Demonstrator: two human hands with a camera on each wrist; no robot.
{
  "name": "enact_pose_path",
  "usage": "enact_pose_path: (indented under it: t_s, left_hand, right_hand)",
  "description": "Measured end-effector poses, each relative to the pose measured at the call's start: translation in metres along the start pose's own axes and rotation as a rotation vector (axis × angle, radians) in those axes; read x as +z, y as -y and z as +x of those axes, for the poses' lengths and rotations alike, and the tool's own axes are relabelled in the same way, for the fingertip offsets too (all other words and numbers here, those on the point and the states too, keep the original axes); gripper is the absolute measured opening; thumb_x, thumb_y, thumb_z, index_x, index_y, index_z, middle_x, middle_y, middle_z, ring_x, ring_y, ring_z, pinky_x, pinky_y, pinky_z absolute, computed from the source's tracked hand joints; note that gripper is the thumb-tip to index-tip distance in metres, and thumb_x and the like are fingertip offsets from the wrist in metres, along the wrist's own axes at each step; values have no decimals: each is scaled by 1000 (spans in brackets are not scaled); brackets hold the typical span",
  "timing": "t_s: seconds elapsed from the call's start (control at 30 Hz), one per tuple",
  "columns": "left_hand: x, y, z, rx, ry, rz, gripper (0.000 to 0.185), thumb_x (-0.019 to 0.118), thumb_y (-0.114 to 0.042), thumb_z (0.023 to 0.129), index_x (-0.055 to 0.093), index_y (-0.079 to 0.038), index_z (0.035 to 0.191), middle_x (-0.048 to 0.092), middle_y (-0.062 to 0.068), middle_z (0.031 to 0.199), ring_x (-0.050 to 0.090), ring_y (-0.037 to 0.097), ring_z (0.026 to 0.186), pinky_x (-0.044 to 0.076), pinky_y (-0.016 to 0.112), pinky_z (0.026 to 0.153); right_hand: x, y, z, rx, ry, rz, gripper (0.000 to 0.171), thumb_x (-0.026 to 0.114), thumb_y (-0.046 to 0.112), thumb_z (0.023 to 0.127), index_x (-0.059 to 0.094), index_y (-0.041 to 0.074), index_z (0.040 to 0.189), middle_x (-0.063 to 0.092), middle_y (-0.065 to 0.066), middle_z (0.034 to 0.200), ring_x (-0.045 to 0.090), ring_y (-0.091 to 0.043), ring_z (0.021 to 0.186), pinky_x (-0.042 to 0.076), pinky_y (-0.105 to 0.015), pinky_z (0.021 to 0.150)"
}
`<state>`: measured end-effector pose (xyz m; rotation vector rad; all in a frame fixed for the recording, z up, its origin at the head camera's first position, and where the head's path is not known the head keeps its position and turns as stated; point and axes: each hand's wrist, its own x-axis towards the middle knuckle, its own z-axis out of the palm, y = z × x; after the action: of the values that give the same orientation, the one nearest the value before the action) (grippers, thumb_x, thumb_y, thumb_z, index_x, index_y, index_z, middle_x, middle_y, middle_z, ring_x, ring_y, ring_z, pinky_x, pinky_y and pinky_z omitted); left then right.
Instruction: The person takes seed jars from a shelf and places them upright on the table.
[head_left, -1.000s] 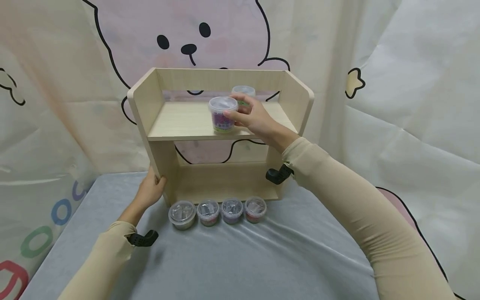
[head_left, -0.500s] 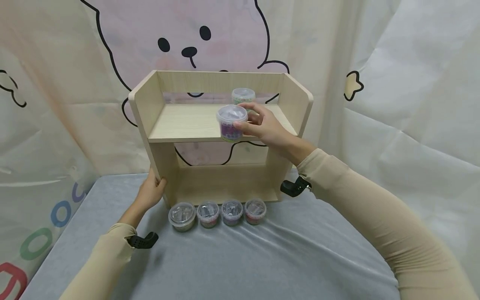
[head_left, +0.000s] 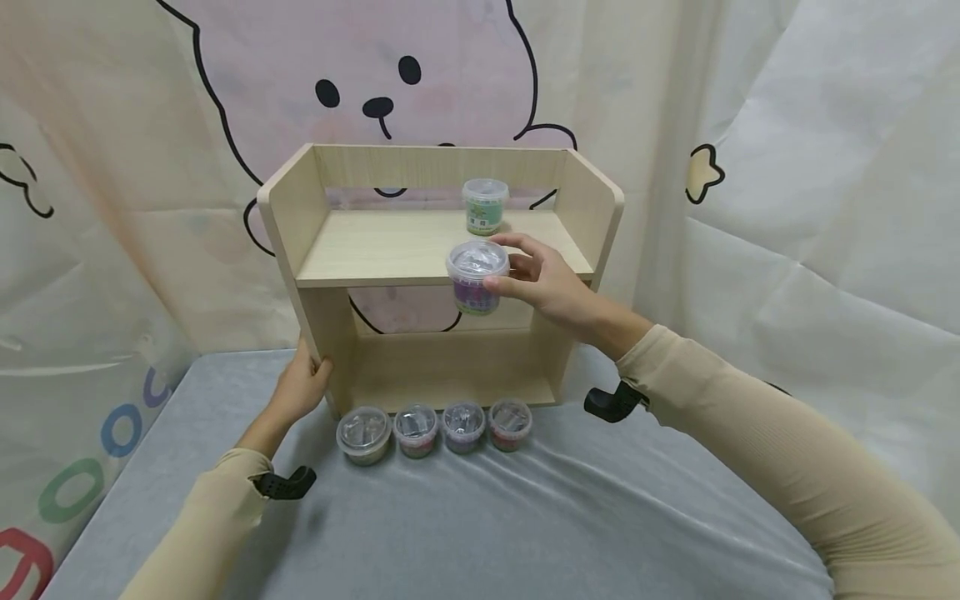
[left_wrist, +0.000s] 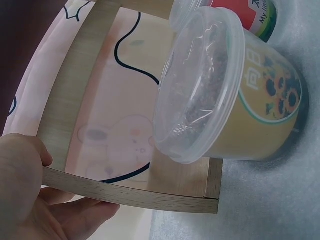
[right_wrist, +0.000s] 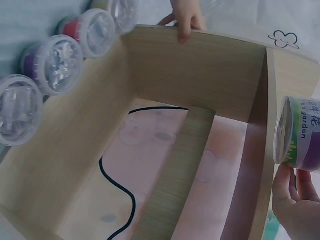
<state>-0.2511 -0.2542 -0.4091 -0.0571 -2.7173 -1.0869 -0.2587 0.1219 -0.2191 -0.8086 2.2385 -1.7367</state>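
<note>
My right hand (head_left: pixel 551 287) grips a clear-lidded plastic tub with a purple label (head_left: pixel 477 279), held in front of the upper shelf's front edge. In the right wrist view the purple tub (right_wrist: pixel 305 135) shows printed flowers, with my fingertips against its side. A green-labelled tub (head_left: pixel 485 208) stands on the upper board behind it. Low on the left, my left hand (head_left: pixel 300 385) grips the side panel of the pale wooden two-tier shelf (head_left: pixel 442 154). The left wrist view shows thumb and fingers either side of that panel's edge (left_wrist: pixel 135 195).
Several lidded tubs stand in a row before the lower board (head_left: pixel 453 362). The leftmost is a yellow tub (left_wrist: pixel 260 135), wider than the others, such as the red one (head_left: pixel 511 427). A grey-blue cloth (head_left: pixel 480 517) covers the table. Printed curtains (head_left: pixel 645 100) hang behind.
My right hand has drawn the purple tub off the upper shelf, forward, down and slightly right, uncovering more of the green-labelled tub. The left hand keeps its grip on the panel.
</note>
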Motion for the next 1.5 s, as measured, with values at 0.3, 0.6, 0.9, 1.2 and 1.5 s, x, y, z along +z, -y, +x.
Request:
enact_pose_path:
  t_s: [0.3,0.6,0.9,1.2,1.5]
  left_hand:
    - [0,1,1,13,-2,-4,53,40,-17,104,22,-2,151,53,40,132,56,55,119,46,63,91]
    - [1,2,1,6,6,4,52,41,-17,104,22,-1,150,55,41,130,57,56,118,47,63,90]
    - [1,4,1,14,-8,12,51,42,-17,104,24,-1,150,58,39,125,60,54,113,48,62,86]
    - [3,5,1,20,-2,0,53,41,-17,104,22,-3,151,57,40,128,59,54,115,48,63,88]
    - [2,5,2,15,-1,3,52,41,-18,104,22,-3,150,56,39,131,58,55,118,46,64,91]
  right_hand:
    - [-2,-14,-13,37,5,18,59,59,4,98,37,11,152,57,-15,137,58,-16,120,48,-29,102]
    - [-13,-33,-24,60,0,16,58,57,1,99,34,7,152,50,-18,148,54,-17,131,48,-21,101]
    - [-21,-48,-31,88,6,-42,60,61,4,98,35,7,152,54,-20,145,58,-13,123,49,-21,98]
    - [-25,-69,-42,101,3,-32,60,63,2,97,36,4,150,50,-22,146,57,-11,123,50,-20,98]
    - [-32,-87,-47,108,-9,-8,60,61,0,97,33,1,150,49,-22,145,59,-3,117,50,-19,97]
